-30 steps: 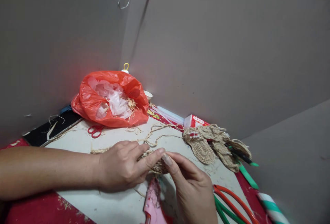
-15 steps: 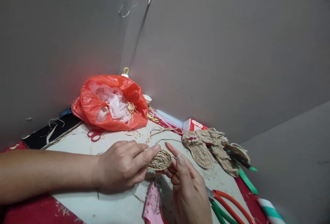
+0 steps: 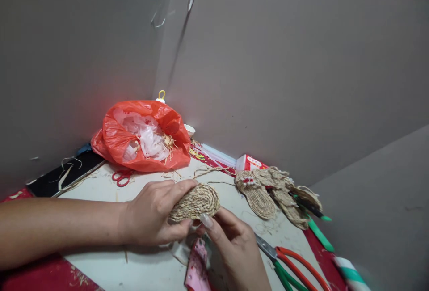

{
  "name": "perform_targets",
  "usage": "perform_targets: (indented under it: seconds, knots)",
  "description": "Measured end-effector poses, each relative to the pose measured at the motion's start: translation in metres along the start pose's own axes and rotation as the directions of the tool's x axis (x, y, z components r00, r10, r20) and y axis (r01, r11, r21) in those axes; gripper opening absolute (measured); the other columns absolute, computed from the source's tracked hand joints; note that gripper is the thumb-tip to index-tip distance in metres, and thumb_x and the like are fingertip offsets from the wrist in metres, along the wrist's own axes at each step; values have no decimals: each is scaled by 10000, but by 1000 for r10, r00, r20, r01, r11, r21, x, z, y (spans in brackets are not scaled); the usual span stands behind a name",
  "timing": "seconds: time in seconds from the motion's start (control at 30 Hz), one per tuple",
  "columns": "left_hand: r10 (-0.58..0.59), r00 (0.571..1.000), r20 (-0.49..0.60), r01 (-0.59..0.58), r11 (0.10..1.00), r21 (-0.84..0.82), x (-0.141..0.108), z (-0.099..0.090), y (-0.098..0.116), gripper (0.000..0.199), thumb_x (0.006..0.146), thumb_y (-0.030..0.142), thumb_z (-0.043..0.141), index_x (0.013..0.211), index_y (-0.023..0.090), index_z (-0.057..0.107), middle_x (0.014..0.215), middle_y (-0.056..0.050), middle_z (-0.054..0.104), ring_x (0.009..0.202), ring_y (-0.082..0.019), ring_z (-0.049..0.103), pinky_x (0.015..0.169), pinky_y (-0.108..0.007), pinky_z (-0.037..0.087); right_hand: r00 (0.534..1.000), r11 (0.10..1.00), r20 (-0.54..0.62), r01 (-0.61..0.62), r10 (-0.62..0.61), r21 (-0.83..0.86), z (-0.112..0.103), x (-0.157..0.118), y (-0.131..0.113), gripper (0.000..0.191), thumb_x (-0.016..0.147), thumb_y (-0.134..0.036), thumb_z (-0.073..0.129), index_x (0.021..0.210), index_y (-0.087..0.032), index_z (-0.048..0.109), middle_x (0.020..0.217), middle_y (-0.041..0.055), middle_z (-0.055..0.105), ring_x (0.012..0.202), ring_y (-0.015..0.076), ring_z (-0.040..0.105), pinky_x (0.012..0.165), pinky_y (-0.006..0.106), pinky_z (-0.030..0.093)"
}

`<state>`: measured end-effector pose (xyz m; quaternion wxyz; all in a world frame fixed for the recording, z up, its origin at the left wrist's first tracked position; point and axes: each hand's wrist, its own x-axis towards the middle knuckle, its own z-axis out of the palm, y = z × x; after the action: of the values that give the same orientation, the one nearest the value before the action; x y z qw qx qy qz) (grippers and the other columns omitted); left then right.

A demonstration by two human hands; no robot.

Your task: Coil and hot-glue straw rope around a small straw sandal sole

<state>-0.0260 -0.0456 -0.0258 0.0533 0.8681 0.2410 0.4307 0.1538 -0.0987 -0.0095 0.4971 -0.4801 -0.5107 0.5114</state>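
My left hand (image 3: 157,210) is closed around the left side of an oval coiled straw piece (image 3: 197,201), thumb below and fingers at its upper edge. At the lower right edge of that piece is my right hand (image 3: 231,242), its thumb and fingers pinched together; what lies between the fingertips is too small to make out. A twisted straw cord (image 3: 214,169) runs on the board behind the piece. Under the hands lies a pink patterned object (image 3: 197,264), partly hidden.
A red plastic bag (image 3: 114,148) stands at the back left, near small red scissors (image 3: 122,178). Large scissors (image 3: 298,264) with red and green handles lie front right. Finished-looking straw soles (image 3: 259,199) are piled by a red-white box (image 3: 250,162).
The coiled piece has turned and now shows more of its flat face. My left thumb has moved from its top to below it, and my right fingers have shifted to its lower edge.
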Motion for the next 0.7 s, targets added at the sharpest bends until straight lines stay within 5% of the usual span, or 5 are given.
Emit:
perform_targets:
  seconds: [0.47,0.7]
  knots:
    - [14,999,29,-15,999,51,1,-2,2,584,777,324,693,1262,126,436,1084,-143,701,948,-255,683,811,-399,579,986,991,-128,-101,112,89,6,0,-2,269,671,-392,824,622,-148,721,565,14,674,561,144,581,603,253,486]
    - [-17,1000,23,17,1000,-7,4,-5,1,644,778,408,694,1298,120,448,1122,-174,692,992,-270,677,835,-436,571,981,989,-140,-118,131,93,5,0,0,244,658,-376,830,693,-157,729,626,12,694,640,160,610,636,238,483]
